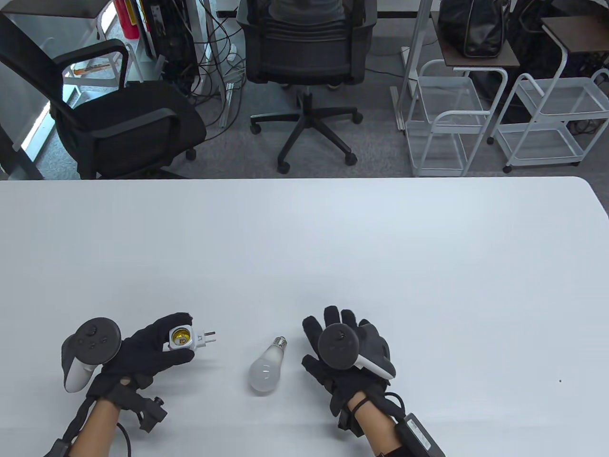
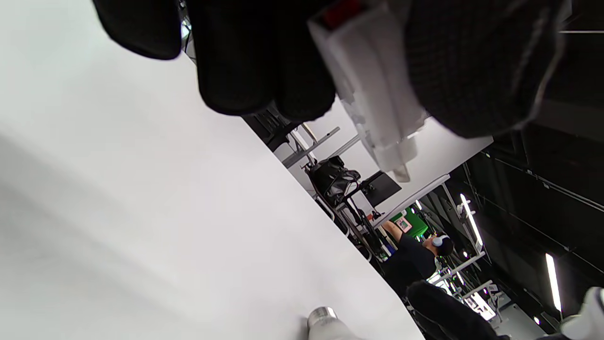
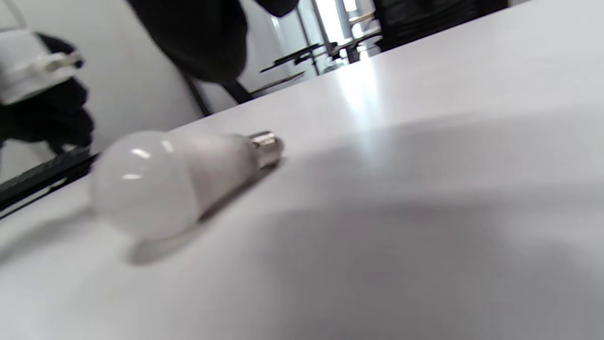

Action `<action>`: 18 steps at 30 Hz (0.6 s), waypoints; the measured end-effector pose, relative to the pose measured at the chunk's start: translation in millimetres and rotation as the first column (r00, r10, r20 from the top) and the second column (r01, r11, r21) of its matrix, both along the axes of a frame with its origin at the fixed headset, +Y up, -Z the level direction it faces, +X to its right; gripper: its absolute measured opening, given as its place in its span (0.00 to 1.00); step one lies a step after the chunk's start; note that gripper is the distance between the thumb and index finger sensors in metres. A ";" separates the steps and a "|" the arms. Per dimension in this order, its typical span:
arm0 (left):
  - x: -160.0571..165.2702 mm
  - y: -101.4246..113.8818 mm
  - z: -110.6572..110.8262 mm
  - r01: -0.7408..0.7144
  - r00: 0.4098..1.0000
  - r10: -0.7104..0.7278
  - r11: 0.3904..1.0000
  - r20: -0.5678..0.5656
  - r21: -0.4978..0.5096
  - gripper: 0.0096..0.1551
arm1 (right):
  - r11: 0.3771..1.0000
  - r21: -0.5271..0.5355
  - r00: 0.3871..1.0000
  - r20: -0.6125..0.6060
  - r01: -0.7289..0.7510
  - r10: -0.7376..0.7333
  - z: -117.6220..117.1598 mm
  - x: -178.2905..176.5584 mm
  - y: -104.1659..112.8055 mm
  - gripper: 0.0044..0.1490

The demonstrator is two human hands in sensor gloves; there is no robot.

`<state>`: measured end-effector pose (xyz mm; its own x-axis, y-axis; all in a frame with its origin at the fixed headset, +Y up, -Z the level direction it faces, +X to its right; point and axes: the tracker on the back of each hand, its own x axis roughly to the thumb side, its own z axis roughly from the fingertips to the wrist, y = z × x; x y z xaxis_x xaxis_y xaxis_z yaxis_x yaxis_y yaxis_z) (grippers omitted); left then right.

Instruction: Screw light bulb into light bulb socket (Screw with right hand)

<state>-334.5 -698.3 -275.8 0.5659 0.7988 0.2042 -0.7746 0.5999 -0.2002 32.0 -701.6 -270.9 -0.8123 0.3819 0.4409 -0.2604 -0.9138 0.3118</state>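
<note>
On the white table (image 1: pixel 304 238), the right hand (image 1: pixel 347 354) is resting flat and empty beside the frosted white bulb (image 1: pixel 267 366), which is lying loose and may roll when nudged, while the left hand (image 1: pixel 142 350) is gripping the small white plug-in socket (image 1: pixel 183 338).

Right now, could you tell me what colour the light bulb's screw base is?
Silver metal, on the frosted white light bulb; clearest in the table view.

An office or lab workroom: beyond the white table (image 1: pixel 304 228), two black swivel chairs (image 1: pixel 304 71) stand on grey carpet, cables hang down between them, white wire trolleys (image 1: pixel 447 124) wait to their right, and a black bag (image 1: pixel 471 26) sits on a small desk.
</note>
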 end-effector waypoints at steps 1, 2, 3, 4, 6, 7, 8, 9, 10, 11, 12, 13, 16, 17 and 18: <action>-1.6 -0.3 -0.3 -0.015 1.000 0.015 1.000 -0.002 -0.003 0.46 | 0.999 0.028 0.997 -0.060 -0.044 0.046 4.7 -10.8 3.6 0.45; -3.5 -1.3 -0.9 -0.038 0.999 0.038 0.999 -0.002 -0.012 0.46 | 0.990 0.077 0.983 -0.132 -0.115 0.125 10.2 -25.2 6.3 0.45; -4.7 -2.0 -1.2 -0.051 0.999 0.051 0.999 -0.003 -0.019 0.46 | 0.981 0.104 0.969 -0.169 -0.167 0.183 13.5 -34.9 6.7 0.46; -6.1 -2.9 -1.4 -0.063 0.998 0.063 0.998 -0.003 -0.026 0.46 | 0.963 0.133 0.939 -0.227 -0.234 0.260 18.4 -49.2 5.6 0.47; -8.1 -3.4 -1.3 -0.061 0.998 0.061 0.998 -0.006 -0.027 0.46 | 0.934 0.169 0.884 -0.309 -0.313 0.352 22.8 -69.4 2.6 0.47; -8.8 -3.1 -1.2 -0.059 0.998 0.059 0.998 -0.008 -0.025 0.46 | 0.925 0.176 0.860 -0.343 -0.337 0.378 23.7 -79.2 0.1 0.47; -9.0 -2.5 -1.1 -0.060 0.998 0.060 0.998 -0.010 -0.023 0.46 | 0.922 0.181 0.843 -0.373 -0.343 0.387 24.2 -86.7 -2.1 0.47; -9.0 -2.0 -1.1 -0.065 0.998 0.065 0.998 -0.010 -0.021 0.46 | 0.918 0.181 0.825 -0.403 -0.353 0.397 24.2 -95.1 -5.8 0.47; -8.7 -2.0 -0.9 -0.072 0.997 0.072 0.997 -0.008 -0.020 0.46 | 0.910 0.176 0.803 -0.427 -0.376 0.415 24.7 -102.2 -10.1 0.47; -8.3 -2.0 -0.6 -0.075 0.997 0.075 0.997 -0.006 -0.019 0.46 | 0.899 0.182 0.779 -0.450 -0.399 0.437 25.4 -108.9 -14.6 0.47; -7.3 -2.3 -0.7 -0.072 0.997 0.072 0.997 0.002 -0.019 0.46 | 0.877 0.193 0.747 -0.464 -0.440 0.476 26.3 -115.8 -20.5 0.46; -6.6 -2.5 -0.7 -0.066 0.998 0.066 0.998 0.006 -0.019 0.46 | 0.866 0.197 0.730 -0.471 -0.460 0.496 26.8 -118.4 -23.2 0.46; -4.7 -2.9 -0.9 -0.044 0.999 0.045 0.999 0.015 -0.022 0.46 | 0.818 0.265 0.684 -0.452 -0.511 0.573 31.2 -129.1 -37.5 0.40; -4.6 -2.9 -0.8 -0.044 0.999 0.045 0.999 0.015 -0.024 0.46 | 0.807 0.297 0.679 -0.437 -0.510 0.590 31.5 -130.6 -35.9 0.40; -4.4 -2.6 -0.6 -0.048 0.999 0.048 0.999 0.016 -0.026 0.46 | 0.802 0.298 0.675 -0.434 -0.518 0.597 31.3 -130.6 -35.3 0.39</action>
<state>-338.9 -700.9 -276.4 0.5235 0.8300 0.1924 -0.7987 0.5567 -0.2285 -98.6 -737.0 -239.6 -0.5142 -0.1679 0.8411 0.4611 -0.8810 0.1060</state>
